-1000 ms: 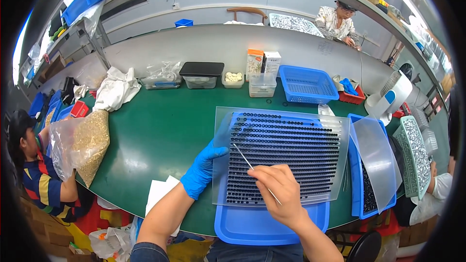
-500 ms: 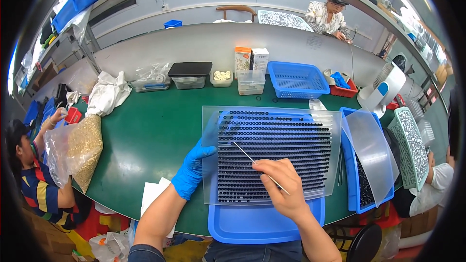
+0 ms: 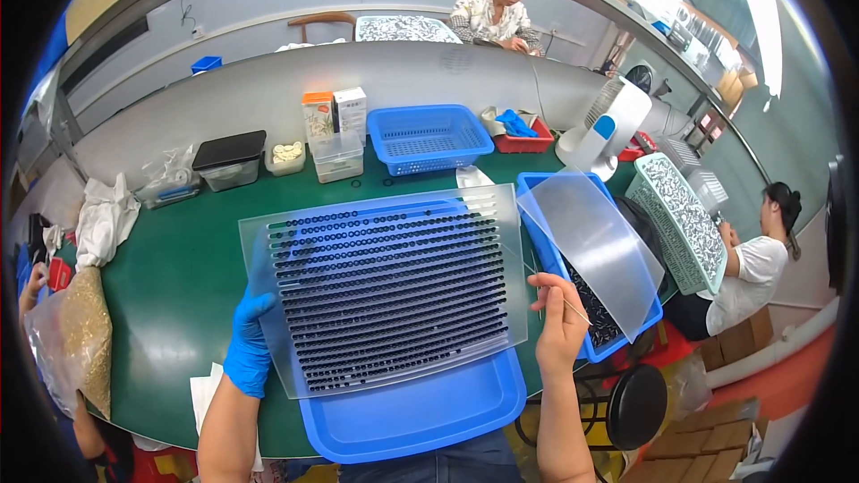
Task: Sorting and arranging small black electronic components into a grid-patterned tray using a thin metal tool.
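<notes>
A translucent plastic plate point(image 3: 261, 241) carries many rows of small black round parts point(image 3: 389, 282). It rests at a tilt over a blue plastic tray point(image 3: 412, 425) on the green table. My left hand point(image 3: 248, 344), in a blue glove, grips the plate's left edge, with the thumb on top and the other fingers hidden or seen dimly through the plate. Just beyond the right edge, my bare right hand point(image 3: 561, 313) is closed on a thin metal rod point(image 3: 575, 308). One dark part point(image 3: 427, 212) sits apart near the plate's top row.
A blue bin point(image 3: 535, 215) of black parts, partly covered by a translucent sheet point(image 3: 595, 246), stands at right. Behind are a blue basket point(image 3: 429, 134), boxes and a white fan point(image 3: 608, 130). A bag of golden pieces point(image 3: 85, 340) lies left. Co-workers sit at right and beyond the partition.
My view has turned to the right. My right hand, with the rod, has moved off the plate to beyond its right edge. The left hand still grips the plate.
</notes>
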Motion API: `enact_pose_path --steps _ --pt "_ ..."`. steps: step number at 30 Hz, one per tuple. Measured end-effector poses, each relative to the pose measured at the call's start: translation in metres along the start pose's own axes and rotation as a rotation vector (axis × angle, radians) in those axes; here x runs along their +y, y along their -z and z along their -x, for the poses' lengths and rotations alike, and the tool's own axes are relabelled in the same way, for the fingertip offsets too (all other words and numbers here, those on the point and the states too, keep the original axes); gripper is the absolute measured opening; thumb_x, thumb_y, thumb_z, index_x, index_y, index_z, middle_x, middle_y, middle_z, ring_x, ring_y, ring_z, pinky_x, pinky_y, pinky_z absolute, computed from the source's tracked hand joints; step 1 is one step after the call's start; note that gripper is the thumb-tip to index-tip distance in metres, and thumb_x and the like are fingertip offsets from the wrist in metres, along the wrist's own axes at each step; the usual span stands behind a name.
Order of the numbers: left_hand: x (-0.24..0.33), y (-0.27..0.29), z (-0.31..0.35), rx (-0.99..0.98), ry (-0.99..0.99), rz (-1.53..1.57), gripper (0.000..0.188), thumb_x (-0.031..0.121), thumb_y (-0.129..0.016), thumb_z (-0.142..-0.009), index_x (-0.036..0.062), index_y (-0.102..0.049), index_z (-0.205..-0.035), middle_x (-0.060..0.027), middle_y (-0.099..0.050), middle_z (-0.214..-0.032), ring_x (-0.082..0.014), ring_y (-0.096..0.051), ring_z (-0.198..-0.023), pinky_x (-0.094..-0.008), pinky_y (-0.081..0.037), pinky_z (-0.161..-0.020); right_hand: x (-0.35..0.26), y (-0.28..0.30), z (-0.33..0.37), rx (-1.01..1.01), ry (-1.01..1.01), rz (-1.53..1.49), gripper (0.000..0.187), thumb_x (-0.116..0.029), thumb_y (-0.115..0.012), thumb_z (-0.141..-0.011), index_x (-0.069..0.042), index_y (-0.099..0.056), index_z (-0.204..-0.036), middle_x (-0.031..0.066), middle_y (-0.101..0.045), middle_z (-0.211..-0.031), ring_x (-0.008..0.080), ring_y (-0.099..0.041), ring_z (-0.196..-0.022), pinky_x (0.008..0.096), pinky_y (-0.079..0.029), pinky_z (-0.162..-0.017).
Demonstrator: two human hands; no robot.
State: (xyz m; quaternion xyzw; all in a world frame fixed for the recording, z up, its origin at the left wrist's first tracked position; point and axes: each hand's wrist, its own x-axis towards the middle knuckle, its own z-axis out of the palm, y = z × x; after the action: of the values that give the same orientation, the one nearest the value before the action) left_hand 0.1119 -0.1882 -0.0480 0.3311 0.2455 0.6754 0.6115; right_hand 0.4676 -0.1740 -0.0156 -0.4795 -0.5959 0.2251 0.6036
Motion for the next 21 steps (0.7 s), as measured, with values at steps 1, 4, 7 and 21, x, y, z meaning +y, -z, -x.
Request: enact_pose_path --steps 1,4,7,21 --pt "-0.001 0.0 0.0 0.008 -0.003 -0.008 0.112 0.026 -0.078 -0.063 0.0175 -0.018 -0.158 -0.0124 -0.032 -0.156 -0.0321 -0.033 -0.142 -0.0465 -0.028 -0.118 0.001 0.003 0.0 -0.023 -0.004 0.037 0.027 -0.016 -0.046 -0.104 0.002 -0.066 -0.106 0.0072 -0.066 -0.101 0.0095 -0.053 -0.078 0.0229 -0.046 -0.072" --pt "0.001 0.001 0.003 0.029 -0.01 -0.019 0.113 0.026 -0.078 -0.063 0.0176 -0.017 -0.158 -0.0122 -0.031 -0.157 -0.0323 -0.033 -0.142 -0.0468 -0.028 -0.118 0.003 0.0 0.0 -0.055 0.06 0.096 0.023 -0.008 -0.047 -0.101 0.001 -0.068 -0.105 0.0093 -0.068 -0.102 0.0145 -0.058 -0.083 0.0247 -0.05 -0.068" --pt "0.001 0.001 0.002 0.03 -0.002 -0.03 0.112 0.026 -0.078 -0.064 0.0176 -0.017 -0.158 -0.0123 -0.031 -0.157 -0.0324 -0.033 -0.142 -0.0466 -0.027 -0.118 0.005 -0.002 0.003 -0.073 0.116 0.172 0.025 -0.012 -0.045 -0.103 0.002 -0.066 -0.106 0.0091 -0.066 -0.102 0.0115 -0.055 -0.079 0.0234 -0.047 -0.068" --pt "0.006 0.002 0.001 -0.009 0.02 -0.037 0.105 0.024 -0.075 -0.068 0.0161 -0.02 -0.158 -0.012 -0.031 -0.157 -0.0297 -0.032 -0.143 -0.0419 -0.022 -0.12 -0.008 -0.009 0.013 -0.023 0.247 0.287 0.025 -0.011 -0.045 -0.102 0.001 -0.067 -0.103 0.0071 -0.062 -0.096 0.0123 -0.053 -0.078 0.0238 -0.044 -0.066"
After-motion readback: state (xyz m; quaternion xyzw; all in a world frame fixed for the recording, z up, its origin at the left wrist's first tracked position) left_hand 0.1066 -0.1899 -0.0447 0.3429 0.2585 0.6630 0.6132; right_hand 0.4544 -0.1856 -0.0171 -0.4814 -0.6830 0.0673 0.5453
